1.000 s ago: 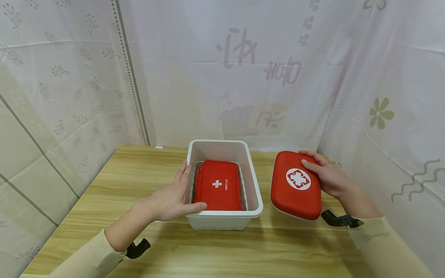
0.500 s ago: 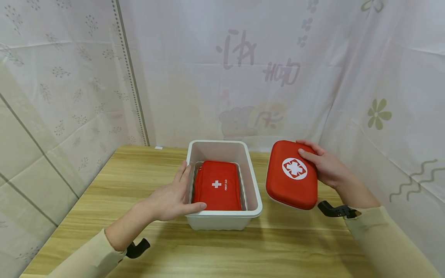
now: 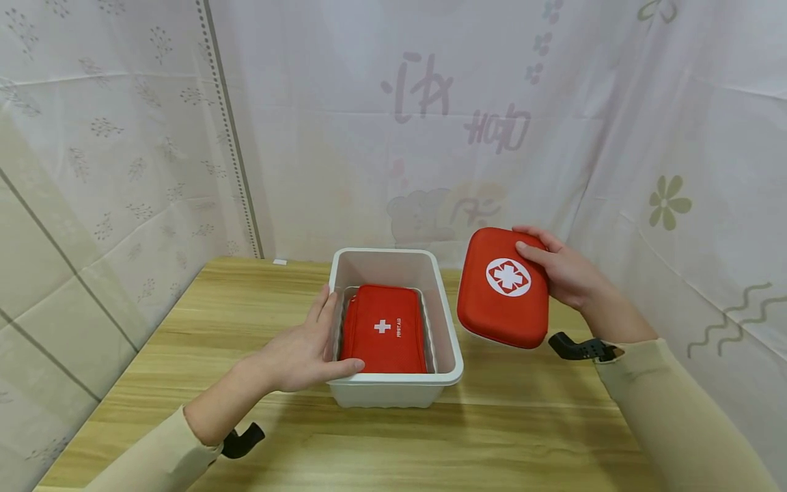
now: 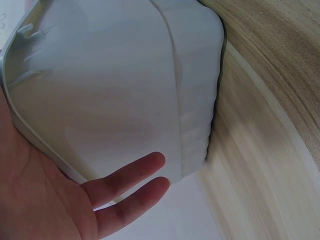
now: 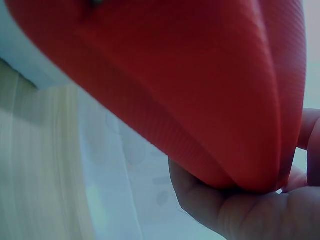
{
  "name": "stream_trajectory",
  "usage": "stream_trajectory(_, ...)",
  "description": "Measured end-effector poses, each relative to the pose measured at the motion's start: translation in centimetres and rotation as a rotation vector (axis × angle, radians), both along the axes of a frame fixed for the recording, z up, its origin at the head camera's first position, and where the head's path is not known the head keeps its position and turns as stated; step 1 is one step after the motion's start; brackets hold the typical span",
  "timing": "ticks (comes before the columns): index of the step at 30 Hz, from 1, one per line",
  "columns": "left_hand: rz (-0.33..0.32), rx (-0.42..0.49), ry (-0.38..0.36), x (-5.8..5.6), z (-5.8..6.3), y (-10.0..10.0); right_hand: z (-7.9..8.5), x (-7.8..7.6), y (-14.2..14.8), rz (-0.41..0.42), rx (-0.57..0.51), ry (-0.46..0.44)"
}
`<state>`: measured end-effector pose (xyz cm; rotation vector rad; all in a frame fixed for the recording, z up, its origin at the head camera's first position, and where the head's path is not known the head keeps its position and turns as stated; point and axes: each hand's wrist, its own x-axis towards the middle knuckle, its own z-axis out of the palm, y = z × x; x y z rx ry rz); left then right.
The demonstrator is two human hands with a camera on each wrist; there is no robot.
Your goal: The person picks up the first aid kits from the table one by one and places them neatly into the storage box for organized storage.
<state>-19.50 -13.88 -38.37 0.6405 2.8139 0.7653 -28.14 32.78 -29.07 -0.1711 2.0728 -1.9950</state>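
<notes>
My right hand grips a red hard-shell first aid case by its right side, thumb on the top face. The case has a white round emblem and is tilted, raised over the table just right of the white plastic bin. In the right wrist view the red case fills most of the picture, with fingers at its edge. My left hand rests on the bin's near left corner, thumb across the front rim. Its straight fingers lie along the outer wall. Inside the bin lies a red first aid pouch with a white cross.
Under the pouch, the edge of a clear wavy container shows in the bin. Everything stands on a wood-grain table. Printed white curtains hang behind and at both sides. A small white tag lies at the back edge.
My right hand has raised the red first aid case and carried it left towards the bin. The left hand and the bin stay in place.
</notes>
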Motion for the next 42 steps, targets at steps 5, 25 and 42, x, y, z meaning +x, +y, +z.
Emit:
stream_trajectory(5, 0.005, 0.002, -0.006, 0.0, 0.0, -0.1, 0.7, -0.6, -1.0, 0.007, 0.025, 0.008)
stream_trajectory(25, 0.004, 0.011, 0.006, 0.0, -0.1, 0.0, 2.8, -2.0, -7.0, 0.028, 0.014, 0.04)
stream_trajectory(42, -0.004, 0.02, 0.014, -0.1, -0.2, -0.2, 3.2, -3.2, -13.3, 0.081, 0.004, 0.06)
